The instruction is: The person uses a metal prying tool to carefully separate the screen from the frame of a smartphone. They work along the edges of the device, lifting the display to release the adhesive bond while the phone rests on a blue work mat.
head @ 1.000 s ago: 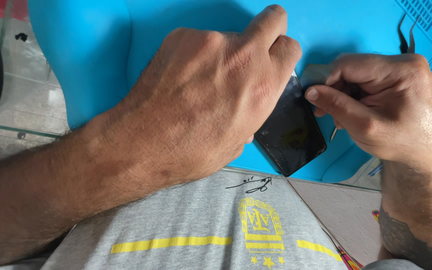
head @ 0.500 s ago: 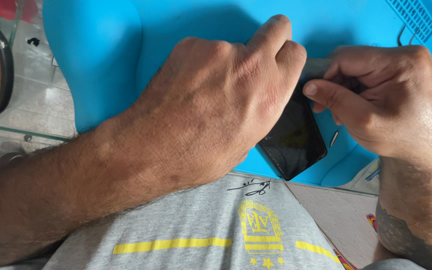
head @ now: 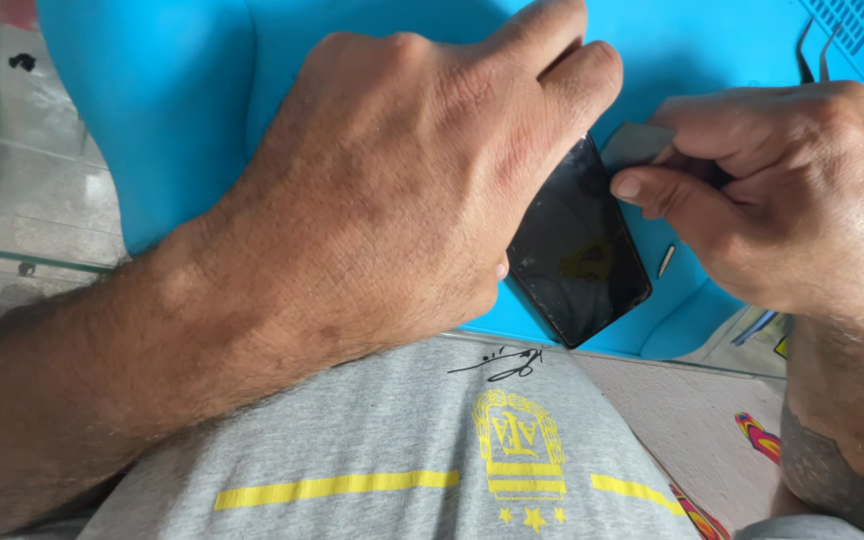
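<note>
Bright blue matting (head: 172, 110) covers a glass-topped bench, with tweezers (head: 812, 55) lying at its far right corner. On the mat's near edge, a dark phone (head: 577, 250) sits tilted, its black glass facing up. The left hand (head: 402, 190) presses down over the phone's left side, fingers together and curled along its edge. The right hand (head: 782, 200) pinches a thin grey pry card (head: 637, 145) between thumb and fingers, its tip touching the phone's far right corner. A small pointed metal piece (head: 666, 260) lies just beside the phone on the right. My judgement: the card could slip or dig too deep and crack the glass, and with the phone so near the mat's edge, a hard push might slide it off.
</note>
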